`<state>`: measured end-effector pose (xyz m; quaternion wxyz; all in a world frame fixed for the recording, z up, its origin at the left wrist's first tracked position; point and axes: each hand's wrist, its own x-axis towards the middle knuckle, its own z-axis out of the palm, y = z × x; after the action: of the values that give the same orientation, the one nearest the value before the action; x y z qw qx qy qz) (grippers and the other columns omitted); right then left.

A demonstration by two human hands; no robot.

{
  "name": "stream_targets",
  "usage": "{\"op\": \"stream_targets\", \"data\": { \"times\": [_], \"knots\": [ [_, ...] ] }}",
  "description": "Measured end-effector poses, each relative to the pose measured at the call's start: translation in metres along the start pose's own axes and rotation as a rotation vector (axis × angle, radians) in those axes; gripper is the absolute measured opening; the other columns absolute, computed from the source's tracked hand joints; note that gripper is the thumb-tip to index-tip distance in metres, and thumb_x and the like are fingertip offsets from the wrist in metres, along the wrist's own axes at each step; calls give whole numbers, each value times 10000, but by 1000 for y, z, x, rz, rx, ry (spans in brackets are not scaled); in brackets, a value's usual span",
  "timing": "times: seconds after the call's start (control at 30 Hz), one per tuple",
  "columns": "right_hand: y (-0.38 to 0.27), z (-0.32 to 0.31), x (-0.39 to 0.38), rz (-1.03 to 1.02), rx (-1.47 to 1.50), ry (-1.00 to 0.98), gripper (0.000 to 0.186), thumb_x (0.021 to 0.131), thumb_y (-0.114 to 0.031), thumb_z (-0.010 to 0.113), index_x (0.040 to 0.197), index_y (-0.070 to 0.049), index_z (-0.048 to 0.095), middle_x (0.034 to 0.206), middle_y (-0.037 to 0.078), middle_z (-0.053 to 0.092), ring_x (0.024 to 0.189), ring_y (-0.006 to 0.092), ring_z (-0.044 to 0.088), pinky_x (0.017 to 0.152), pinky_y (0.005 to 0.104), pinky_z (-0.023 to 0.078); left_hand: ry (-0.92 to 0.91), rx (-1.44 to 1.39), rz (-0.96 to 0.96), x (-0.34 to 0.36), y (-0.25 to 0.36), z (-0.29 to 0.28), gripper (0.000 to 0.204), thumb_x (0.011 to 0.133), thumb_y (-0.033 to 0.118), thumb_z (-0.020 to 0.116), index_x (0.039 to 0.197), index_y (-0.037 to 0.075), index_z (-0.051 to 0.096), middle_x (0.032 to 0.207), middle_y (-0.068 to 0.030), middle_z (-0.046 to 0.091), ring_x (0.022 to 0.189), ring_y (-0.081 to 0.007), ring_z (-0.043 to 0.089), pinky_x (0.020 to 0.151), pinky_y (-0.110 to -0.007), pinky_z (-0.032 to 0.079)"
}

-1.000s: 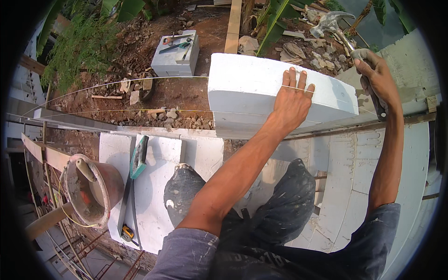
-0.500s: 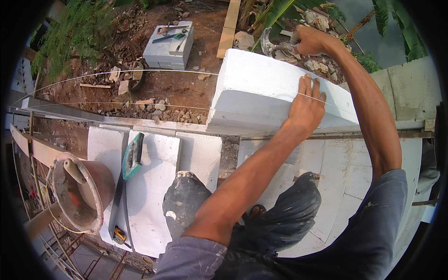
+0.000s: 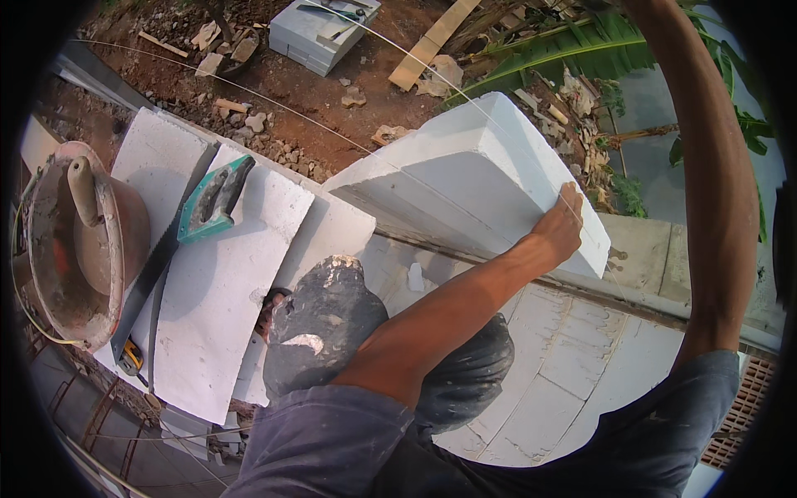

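Observation:
My left hand [image 3: 563, 222] grips the right part of a large white block [image 3: 486, 203], fingers bent over its upper edge. The block stands upright on the low wall, its narrow top face showing. High at the picture's upper edge is my right hand [image 3: 618, 3], on a raised, outstretched arm. Its fingers are cut off there, so what it holds is hidden. A taut string [image 3: 407, 46] passes across the block close to my left hand.
A mortar bucket [image 3: 124, 232] with a wooden handle in it stands at left. Beside it a green-handled saw [image 3: 217, 199] and a tape measure [image 3: 130, 357] lie on white blocks [image 3: 237, 290]. Stacked blocks [image 3: 315, 37] with tools sit on the dirt beyond. Banana leaves [image 3: 564, 54] hang past the wall.
My right hand, which held a claw hammer just beyond the block, has gone up to the picture's edge. My left hand stays on the block, fingers more bent. The whole view has turned.

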<state>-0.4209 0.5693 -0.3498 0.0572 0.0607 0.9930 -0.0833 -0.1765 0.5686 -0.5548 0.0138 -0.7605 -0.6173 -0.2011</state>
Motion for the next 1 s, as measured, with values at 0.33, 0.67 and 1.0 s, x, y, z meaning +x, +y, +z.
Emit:
{"op": "stream_targets", "data": {
  "times": [0.33,0.67,1.0],
  "knots": [
    [47,73,-29,-45,-647,-657,249,879,-191,590,987,9,692,832,195,691,810,329,687,757,425,560,24,54,1,2,5,7,415,897,269,547,1256,86,646,1421,-206,484,1311,-492,390,1069,-625,225],
    [-3,19,14,-16,-12,115,391,1010,-320,473,1312,-102,592,773,55,642,554,96,515,458,255,455,70,50,50,-3,15,-7,387,886,260,563,1212,86,675,1402,-202,505,1304,-481,406,1052,-615,239],
    [53,28,-31,137,-392,-503,346,1002,-294,485,1191,-62,659,822,84,695,529,97,482,462,277,437,24,63,-38,-7,-19,9,433,909,214,529,1261,-31,589,1437,-245,450,1337,-476,368,1095,-591,198]
  ]
}}
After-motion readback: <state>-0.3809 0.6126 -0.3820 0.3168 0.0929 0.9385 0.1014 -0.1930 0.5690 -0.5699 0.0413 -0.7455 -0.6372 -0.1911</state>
